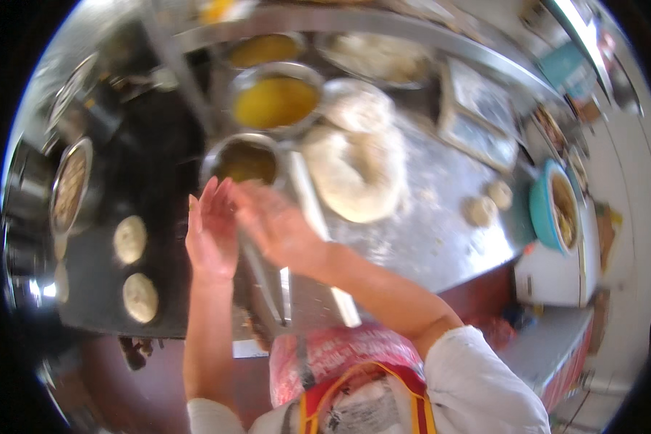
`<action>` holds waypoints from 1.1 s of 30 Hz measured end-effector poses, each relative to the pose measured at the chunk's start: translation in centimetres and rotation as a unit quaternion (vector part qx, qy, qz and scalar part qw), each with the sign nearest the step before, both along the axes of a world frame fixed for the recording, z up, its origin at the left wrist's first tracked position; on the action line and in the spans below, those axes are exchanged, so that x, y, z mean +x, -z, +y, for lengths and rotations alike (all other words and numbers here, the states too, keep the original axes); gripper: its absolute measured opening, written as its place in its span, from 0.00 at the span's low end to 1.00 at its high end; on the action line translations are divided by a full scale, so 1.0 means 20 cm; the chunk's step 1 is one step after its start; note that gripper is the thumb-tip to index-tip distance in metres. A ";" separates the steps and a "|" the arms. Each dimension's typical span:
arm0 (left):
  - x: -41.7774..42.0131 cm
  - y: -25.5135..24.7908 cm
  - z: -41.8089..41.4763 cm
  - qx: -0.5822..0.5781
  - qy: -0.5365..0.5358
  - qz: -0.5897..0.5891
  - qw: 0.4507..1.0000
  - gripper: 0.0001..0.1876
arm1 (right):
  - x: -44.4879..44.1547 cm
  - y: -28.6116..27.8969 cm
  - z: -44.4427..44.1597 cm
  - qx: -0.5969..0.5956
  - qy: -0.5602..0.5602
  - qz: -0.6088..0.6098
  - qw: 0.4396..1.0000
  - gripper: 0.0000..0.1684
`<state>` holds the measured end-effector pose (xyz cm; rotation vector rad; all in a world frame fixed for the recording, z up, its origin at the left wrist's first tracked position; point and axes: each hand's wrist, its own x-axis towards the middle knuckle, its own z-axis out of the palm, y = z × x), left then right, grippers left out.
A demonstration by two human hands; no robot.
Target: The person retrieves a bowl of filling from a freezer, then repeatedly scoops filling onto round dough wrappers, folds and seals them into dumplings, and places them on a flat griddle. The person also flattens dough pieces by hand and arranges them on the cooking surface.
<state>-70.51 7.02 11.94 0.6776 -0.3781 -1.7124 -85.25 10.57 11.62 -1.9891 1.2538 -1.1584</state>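
Note:
My left hand (pixel 215 233) is raised beside the griddle's edge, its palm turned inward and its fingers extended upward. My right hand (pixel 278 223) is held flat and blurred, its fingertips meeting or overlapping those of my left hand. I see nothing held in either one, though the spot where the fingers meet is partly hidden. Just beyond the fingertips stands a metal bowl (pixel 210 163) with dark yellow liquid. On the black griddle (pixel 95 282) to the left lie two flat dough rounds, one (pixel 130 240) above the other (pixel 140 297).
A large dough ring (pixel 358 179) and another dough mass (pixel 358 103) rest on the metal table (pixel 428 238). Two small dough balls (pixel 483 210) sit farther right, near a turquoise basin (pixel 542 209). Another bowl (pixel 279 103) contains yellow liquid. A metal shelf edge (pixel 358 21) crosses the back.

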 end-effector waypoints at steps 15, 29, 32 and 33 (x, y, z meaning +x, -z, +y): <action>-1.95 0.32 0.73 0.154 0.411 -0.139 0.888 0.19 | -2.21 0.25 0.80 0.287 0.548 -0.215 0.756 0.27; -1.70 0.13 0.64 0.168 0.294 -0.006 0.941 0.28 | -1.56 0.12 0.73 0.168 0.253 -0.338 0.891 0.28; -1.45 0.09 0.63 0.021 0.247 -0.043 0.968 0.23 | -1.35 0.03 0.63 0.300 0.153 -0.645 0.686 0.30; -1.36 0.09 0.61 -0.053 0.213 -0.126 0.967 0.22 | -1.24 0.00 0.58 0.330 0.111 -0.681 0.644 0.31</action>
